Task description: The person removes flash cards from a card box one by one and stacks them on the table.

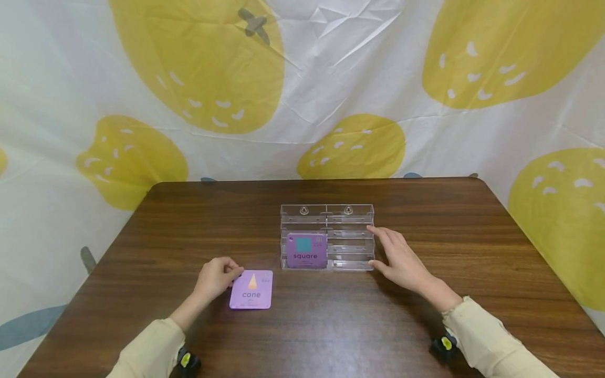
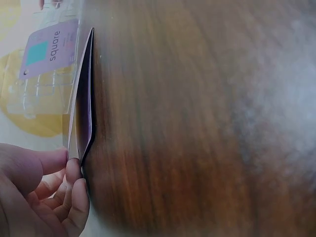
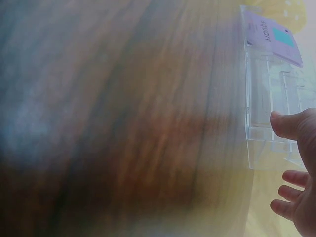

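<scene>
My left hand [image 1: 216,278] pinches a purple cone card [image 1: 252,298] at its upper left corner, thumb on top and fingers under the edge. In the left wrist view the pinched card [image 2: 74,118] is tilted up at that edge, with a thin dark layer below it close to the tabletop. My right hand [image 1: 402,262] is at the right end of a clear tiered card holder [image 1: 351,249], thumb by the lower front edge and fingertips by the upper side, fingers spread. A purple square card [image 1: 306,252] stands in the holder's front left compartment.
Both the holder and the cone card are on a brown wood-grain table [image 1: 321,331]. Behind the table's far edge hangs a white cloth [image 1: 283,163] with large yellow fruit prints. The holder's back row has two small round fittings.
</scene>
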A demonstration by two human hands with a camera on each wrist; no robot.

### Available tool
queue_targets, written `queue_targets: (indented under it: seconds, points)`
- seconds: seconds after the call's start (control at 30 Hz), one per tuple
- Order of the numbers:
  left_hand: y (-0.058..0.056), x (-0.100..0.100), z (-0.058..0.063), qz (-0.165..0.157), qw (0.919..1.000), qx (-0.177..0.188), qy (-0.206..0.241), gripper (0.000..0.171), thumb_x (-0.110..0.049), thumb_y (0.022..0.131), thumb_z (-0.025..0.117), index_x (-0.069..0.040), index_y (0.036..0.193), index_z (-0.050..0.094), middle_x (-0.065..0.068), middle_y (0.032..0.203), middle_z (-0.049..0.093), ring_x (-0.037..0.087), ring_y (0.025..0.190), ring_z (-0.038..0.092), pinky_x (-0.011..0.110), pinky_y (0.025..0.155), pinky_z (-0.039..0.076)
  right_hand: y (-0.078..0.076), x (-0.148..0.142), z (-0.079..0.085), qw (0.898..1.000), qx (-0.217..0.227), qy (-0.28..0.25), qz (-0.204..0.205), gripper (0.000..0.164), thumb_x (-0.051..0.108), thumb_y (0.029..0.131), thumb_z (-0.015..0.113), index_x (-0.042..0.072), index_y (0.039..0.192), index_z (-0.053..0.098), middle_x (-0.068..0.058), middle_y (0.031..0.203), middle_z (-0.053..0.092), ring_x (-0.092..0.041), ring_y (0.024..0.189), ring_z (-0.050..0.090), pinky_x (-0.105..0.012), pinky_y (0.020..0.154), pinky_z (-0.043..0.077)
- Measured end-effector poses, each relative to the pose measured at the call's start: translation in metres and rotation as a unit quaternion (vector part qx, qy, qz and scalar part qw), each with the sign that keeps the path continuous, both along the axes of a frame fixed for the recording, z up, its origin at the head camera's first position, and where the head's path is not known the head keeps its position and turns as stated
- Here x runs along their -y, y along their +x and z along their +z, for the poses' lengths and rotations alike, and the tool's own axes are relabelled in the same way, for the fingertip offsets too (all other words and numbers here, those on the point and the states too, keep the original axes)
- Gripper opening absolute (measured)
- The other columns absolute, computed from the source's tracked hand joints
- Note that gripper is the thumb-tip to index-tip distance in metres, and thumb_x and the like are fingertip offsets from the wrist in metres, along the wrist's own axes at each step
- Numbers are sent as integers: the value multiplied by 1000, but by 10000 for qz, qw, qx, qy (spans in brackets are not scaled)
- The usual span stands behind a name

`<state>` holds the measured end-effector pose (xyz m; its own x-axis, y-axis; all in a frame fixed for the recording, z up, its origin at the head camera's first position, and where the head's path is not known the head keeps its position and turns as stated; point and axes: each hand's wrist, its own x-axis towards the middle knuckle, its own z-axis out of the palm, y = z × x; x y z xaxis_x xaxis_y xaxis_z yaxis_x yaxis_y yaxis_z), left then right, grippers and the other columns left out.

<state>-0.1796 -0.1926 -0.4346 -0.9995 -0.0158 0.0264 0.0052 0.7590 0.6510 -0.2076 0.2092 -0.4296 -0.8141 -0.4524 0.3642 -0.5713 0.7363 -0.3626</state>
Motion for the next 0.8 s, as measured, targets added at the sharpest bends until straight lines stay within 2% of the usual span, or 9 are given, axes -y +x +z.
queue_targets:
  seconds: [0.57, 0.8]
  points:
    - [0, 4, 2, 174, 9994, 86, -286, 10, -14, 81, 65, -5, 76, 64, -1, 58, 58, 8, 49, 52, 24, 44, 39, 0, 0, -1, 10000, 76, 6, 1, 77, 14, 76, 73, 7, 138, 29, -19, 128, 41, -36, 119, 35, -50, 97, 32]
    - [-2, 5, 5, 181, 9997, 18, -173, 16, -18, 84, 63, -4, 77, 64, -1, 57, 56, 8, 48, 52, 24, 44, 38, 0, -1, -1, 10000, 95, -18, 23, 77, 13, 76, 73, 7, 138, 29, -18, 129, 41, -36, 119, 35, -50, 96, 32]
